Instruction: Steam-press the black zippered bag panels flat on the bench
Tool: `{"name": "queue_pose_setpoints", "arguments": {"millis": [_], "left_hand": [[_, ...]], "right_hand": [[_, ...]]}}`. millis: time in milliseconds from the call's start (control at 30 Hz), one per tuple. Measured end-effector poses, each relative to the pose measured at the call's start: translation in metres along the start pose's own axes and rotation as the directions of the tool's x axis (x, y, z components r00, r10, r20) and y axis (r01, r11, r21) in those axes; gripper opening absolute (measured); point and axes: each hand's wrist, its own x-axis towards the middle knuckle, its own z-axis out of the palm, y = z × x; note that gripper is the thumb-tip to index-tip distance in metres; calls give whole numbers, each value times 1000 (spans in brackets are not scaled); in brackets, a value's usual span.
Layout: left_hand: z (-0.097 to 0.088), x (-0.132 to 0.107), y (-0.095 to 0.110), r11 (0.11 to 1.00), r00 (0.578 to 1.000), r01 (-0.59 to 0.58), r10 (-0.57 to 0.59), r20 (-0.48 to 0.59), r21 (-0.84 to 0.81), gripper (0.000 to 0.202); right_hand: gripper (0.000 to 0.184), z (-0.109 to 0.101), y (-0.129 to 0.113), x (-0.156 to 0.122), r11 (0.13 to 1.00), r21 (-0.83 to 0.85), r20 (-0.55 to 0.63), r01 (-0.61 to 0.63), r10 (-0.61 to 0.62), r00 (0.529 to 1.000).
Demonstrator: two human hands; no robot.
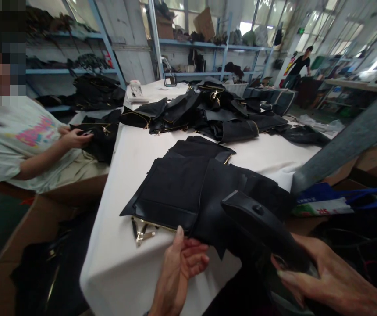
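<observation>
A black bag piece [172, 186] with a gold zipper [158, 224] along its near edge lies flat at the table's front. My left hand [183, 267] pinches that edge, thumb against the zipper and fingers curled below. Gold metal hardware on short black straps [140, 232] hangs out from under the zipper. In my right hand [320, 267] is a black handheld tool [261, 215] with a broad flat nose and a small round button, held over the right part of the black material. More black pieces [201, 147] lie beneath and behind the front one.
A heap of black bag pieces [191, 109] covers the table's far part. At left a co-worker [40, 140] handles a black piece beside a cardboard box [27, 237] of black items. A grey metal post [346, 140] slants at right, near a blue bag [326, 199].
</observation>
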Motion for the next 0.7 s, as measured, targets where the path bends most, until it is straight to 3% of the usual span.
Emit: {"name": "queue_pose_setpoints", "arguments": {"millis": [100,233,367,500,700], "left_hand": [[1,0,6,1000,1000,-6,6,-5,24,44],[2,-1,-4,995,994,-101,101,-43,-3,41],[11,-1,-4,979,984,-105,128,124,-177,46],[21,-2,2,959,968,-59,123,220,-277,46],[32,1,-7,939,932,-272,311,185,-212,38]], "right_hand": [[16,2,1,-3,1000,-24,31,-14,15,999],[16,3,3,-6,999,-31,34,25,-24,999],[15,8,1,-2,1000,30,13,-9,9,1000],[15,14,-6,12,991,121,67,56,-64,996],[15,19,-21,25,977,157,125,147,-167,978]]}}
